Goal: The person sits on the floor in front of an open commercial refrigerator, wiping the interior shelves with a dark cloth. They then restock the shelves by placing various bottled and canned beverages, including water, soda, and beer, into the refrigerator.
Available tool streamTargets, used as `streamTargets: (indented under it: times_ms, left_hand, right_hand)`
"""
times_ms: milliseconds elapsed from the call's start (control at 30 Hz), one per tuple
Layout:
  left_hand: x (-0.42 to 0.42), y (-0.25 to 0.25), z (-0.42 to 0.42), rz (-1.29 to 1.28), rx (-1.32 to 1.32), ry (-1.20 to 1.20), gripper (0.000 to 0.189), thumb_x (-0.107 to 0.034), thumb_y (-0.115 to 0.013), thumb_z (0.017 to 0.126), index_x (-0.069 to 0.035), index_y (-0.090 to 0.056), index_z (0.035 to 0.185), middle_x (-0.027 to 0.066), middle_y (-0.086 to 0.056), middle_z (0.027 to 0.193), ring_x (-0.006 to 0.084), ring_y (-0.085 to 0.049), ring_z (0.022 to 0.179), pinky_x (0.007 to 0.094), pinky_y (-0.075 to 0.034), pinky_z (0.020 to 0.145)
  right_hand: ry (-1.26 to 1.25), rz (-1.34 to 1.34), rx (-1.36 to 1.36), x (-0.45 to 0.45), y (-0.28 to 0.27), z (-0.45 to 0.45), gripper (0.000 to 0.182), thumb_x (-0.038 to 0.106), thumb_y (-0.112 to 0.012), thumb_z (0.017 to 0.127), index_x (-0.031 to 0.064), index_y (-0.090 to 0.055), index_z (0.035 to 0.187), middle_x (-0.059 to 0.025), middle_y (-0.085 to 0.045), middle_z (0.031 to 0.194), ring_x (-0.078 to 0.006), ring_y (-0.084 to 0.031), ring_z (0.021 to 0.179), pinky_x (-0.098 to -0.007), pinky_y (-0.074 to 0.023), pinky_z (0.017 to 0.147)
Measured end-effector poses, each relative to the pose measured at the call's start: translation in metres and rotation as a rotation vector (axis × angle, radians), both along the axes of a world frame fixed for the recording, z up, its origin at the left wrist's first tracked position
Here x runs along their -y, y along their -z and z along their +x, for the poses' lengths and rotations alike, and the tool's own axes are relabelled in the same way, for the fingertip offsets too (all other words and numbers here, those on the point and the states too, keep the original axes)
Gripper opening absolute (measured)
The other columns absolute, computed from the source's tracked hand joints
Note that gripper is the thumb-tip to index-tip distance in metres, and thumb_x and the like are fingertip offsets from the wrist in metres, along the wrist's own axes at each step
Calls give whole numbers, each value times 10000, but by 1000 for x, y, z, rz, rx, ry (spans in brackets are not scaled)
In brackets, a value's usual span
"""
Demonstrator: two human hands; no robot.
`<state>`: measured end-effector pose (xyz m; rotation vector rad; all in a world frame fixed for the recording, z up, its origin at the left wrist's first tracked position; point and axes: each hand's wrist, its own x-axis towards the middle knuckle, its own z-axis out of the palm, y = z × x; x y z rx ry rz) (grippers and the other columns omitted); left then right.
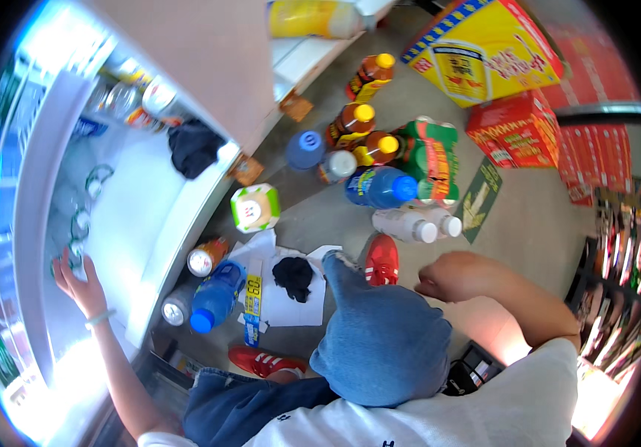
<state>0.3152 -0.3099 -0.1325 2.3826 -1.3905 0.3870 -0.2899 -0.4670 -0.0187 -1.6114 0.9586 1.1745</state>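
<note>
My left hand reaches into a lit display refrigerator, thumb and fingers apart. Its fingertips are at a row of clear objects with green rings, probably bottles; contact is unclear. Farther along the same white shelf lies a crumpled black cloth, beside clear bottles. My right hand is curled beside my denim-covered knee, and its palm is hidden. On the floor before me, a second black cloth rests on a white paper sheet.
By the refrigerator's sill stand a blue bottle, two cans and a green-white carton. Yellow-capped bottles, a green shrink-wrapped pack and white bottles are on the floor ahead. Yellow and red cartons stand beyond.
</note>
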Motion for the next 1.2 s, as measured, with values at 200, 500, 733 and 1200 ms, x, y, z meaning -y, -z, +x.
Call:
streamTargets:
  times_ms: [200,500,733,1200]
  left_hand:
    - [-18,-24,-66,140,143,154,483,-168,-623,882,-42,-478,1325,206,-349,1430,365,-286,1341,497,-257,1093]
    - [-117,-125,-157,740,-148,166,542,-125,-635,820,-12,-438,1312,262,-288,1436,433,-319,1309,520,-262,1084]
    - [-216,-277,-252,1594,-101,104,690,-404,-550,848,-56,-358,1411,224,-171,1520,360,-161,1415,486,-140,1142]
    - [-279,-466,-354,2025,-69,265,914,-627,-499,808,-171,-138,1513,139,-13,1582,329,23,1456,687,30,1059]
  right_hand:
    - [453,-452,820,-30,-113,24,459,341,-594,894,59,-503,1245,-195,-473,1275,-375,-453,1200,-504,-374,980]
    - [221,-614,790,-52,-124,10,590,310,-697,740,74,-520,1251,-171,-426,1311,-387,-394,1244,-569,-280,1051]
    - [269,-641,688,-46,-145,-15,666,329,-672,767,67,-452,1338,-188,-447,1317,-373,-402,1250,-543,-279,1060]
    - [246,-362,315,-70,-225,-99,396,310,-594,830,26,-594,1106,-166,-578,1099,-340,-591,1001,-455,-478,847]
